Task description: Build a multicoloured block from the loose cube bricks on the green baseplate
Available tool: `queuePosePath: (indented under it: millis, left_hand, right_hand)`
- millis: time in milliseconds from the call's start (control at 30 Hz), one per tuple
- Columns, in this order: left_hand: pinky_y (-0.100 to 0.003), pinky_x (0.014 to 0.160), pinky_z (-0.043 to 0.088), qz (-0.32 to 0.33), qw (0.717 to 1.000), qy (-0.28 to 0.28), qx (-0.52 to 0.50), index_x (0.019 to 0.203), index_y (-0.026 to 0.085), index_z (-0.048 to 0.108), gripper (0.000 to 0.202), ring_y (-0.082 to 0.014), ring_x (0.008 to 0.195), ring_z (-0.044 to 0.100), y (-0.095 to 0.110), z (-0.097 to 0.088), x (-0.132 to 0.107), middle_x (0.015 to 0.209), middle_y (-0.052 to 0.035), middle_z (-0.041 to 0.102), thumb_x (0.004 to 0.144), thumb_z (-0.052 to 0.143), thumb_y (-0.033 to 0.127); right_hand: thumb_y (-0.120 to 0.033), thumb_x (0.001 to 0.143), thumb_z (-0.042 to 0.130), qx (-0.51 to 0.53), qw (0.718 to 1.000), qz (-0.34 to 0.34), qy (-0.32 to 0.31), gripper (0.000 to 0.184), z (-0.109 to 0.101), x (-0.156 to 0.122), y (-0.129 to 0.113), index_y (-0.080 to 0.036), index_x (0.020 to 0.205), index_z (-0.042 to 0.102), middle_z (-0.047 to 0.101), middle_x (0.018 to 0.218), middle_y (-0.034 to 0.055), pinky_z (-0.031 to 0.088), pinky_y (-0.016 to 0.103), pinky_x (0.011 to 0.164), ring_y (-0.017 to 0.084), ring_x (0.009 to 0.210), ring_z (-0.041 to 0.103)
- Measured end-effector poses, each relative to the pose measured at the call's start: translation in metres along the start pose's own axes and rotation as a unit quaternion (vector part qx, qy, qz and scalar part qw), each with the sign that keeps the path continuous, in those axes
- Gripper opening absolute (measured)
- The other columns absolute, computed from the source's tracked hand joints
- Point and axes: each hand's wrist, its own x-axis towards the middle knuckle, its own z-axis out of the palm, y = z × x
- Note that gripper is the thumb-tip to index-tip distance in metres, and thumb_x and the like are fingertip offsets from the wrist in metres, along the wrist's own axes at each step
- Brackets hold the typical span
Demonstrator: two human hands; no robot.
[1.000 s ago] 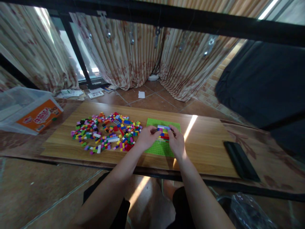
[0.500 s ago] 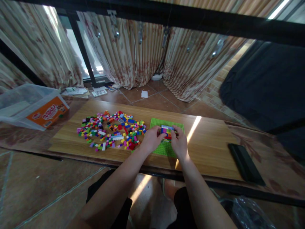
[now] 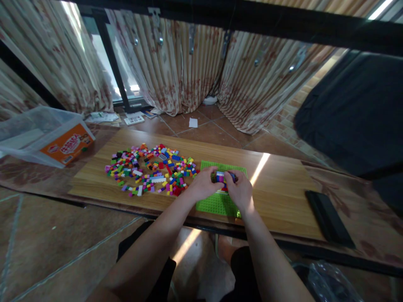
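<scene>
Between my two hands is a small block of joined toy bricks [image 3: 220, 178] in blue, purple, white and red. My left hand [image 3: 206, 183] grips its left side, thumb toward the near face. On the other side my right hand [image 3: 239, 191] has its fingers closed round the right end. Both hands are over the green baseplate [image 3: 217, 205], and they hide part of the bricks. Whether the block touches the plate I cannot tell. Left of my left hand spreads a pile of loose, many-coloured bricks [image 3: 157, 179].
A wooden board [image 3: 277, 197] lies under everything. At far left stands a clear plastic bin [image 3: 40, 138] with an orange label. A dark flat object [image 3: 329, 218] rests at the right end. Curtains [image 3: 179, 71] hang behind, and papers [image 3: 134, 118] lie on the floor.
The view has shifted slightly. My hands have turned the brick block and cover more of it now, and the baseplate shows more of its near part. Both hands keep their hold.
</scene>
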Motion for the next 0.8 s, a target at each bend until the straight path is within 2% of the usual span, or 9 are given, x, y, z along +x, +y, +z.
queuePosePath:
  millis: [167, 500, 633, 800]
  left_hand:
    - [-0.038, 0.098, 0.048, 0.009, 1.0, -0.017, 0.025, 0.124, 0.011, 0.057, 0.054, -0.0261, 0.109, 0.062, 0.0034, -0.0026, -0.0025, 0.122, -0.0145, 0.065, 0.075, 0.068, 0.029]
    - [-0.038, 0.1, 0.046, 0.03, 0.995, 0.011, 0.099, 0.119, 0.015, 0.06, 0.044, -0.0262, 0.11, 0.062, 0.0064, 0.0061, -0.0036, 0.117, -0.0121, 0.067, 0.081, 0.062, 0.036]
    - [-0.04, 0.098, 0.047, 0.038, 0.995, 0.005, 0.091, 0.121, 0.012, 0.059, 0.046, -0.0285, 0.11, 0.061, 0.0055, 0.0068, -0.004, 0.119, -0.0148, 0.066, 0.083, 0.059, 0.038]
    - [-0.041, 0.095, 0.048, 0.045, 0.994, -0.001, 0.099, 0.119, 0.013, 0.06, 0.043, -0.0293, 0.107, 0.062, 0.0051, 0.0062, -0.0046, 0.116, -0.0141, 0.067, 0.085, 0.056, 0.039]
  right_hand:
    - [-0.049, 0.084, 0.05, 0.012, 1.0, 0.016, -0.015, 0.038, -0.0016, 0.0014, 0.0006, -0.019, 0.087, 0.072, 0.07, 0.084, 0.0082, 0.046, 0.035, 0.074, 0.023, 0.08, 0.062]
    - [-0.049, 0.086, 0.046, 0.02, 0.999, 0.019, -0.023, 0.041, 0.0009, 0.0015, 0.0002, -0.018, 0.086, 0.072, 0.071, 0.081, 0.0081, 0.045, 0.033, 0.069, 0.023, 0.075, 0.062]
    - [-0.049, 0.088, 0.044, 0.011, 0.999, 0.013, -0.027, 0.041, 0.0, 0.0016, -0.0007, -0.018, 0.086, 0.072, 0.072, 0.082, 0.0092, 0.044, 0.034, 0.069, 0.023, 0.076, 0.062]
    - [-0.047, 0.089, 0.042, -0.013, 0.999, 0.005, -0.034, 0.042, -0.0007, 0.0018, -0.0017, -0.017, 0.088, 0.072, 0.072, 0.085, 0.0115, 0.043, 0.036, 0.072, 0.025, 0.079, 0.062]
